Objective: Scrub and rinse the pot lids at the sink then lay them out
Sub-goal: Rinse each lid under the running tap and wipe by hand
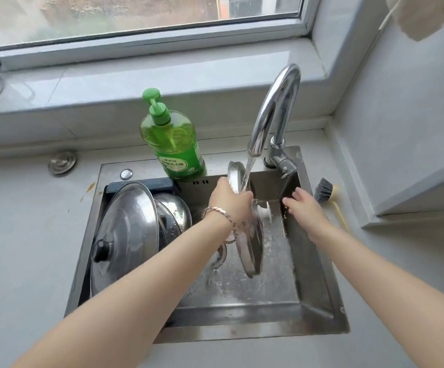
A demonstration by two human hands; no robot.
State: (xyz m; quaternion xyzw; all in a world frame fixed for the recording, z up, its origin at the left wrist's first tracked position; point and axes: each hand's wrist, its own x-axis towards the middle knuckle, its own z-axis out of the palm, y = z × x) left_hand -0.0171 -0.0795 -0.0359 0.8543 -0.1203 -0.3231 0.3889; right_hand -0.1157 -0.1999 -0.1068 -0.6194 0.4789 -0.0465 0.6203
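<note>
From the head camera, water ran from the faucet [273,112] straight onto a pot lid [250,248] held on edge over the sink [319,301]. The left hand [228,200] had its grip closed on that lid's far rim, right under the stream. The right hand [304,205] hovered just right of it, fingers spread, holding nothing. More lids were stacked [128,235] leaning at the sink's left side, and one small lid [234,176] stood at the far edge by the green soap bottle [174,144]. A brush [324,189] lay on the tabletop [24,235] to the right. The risk, as I judged it: a wet, one-handed hold on a tilted lid could slip, dropping it into the basin, and the stream could splash off its face onto the tabletop.
</note>
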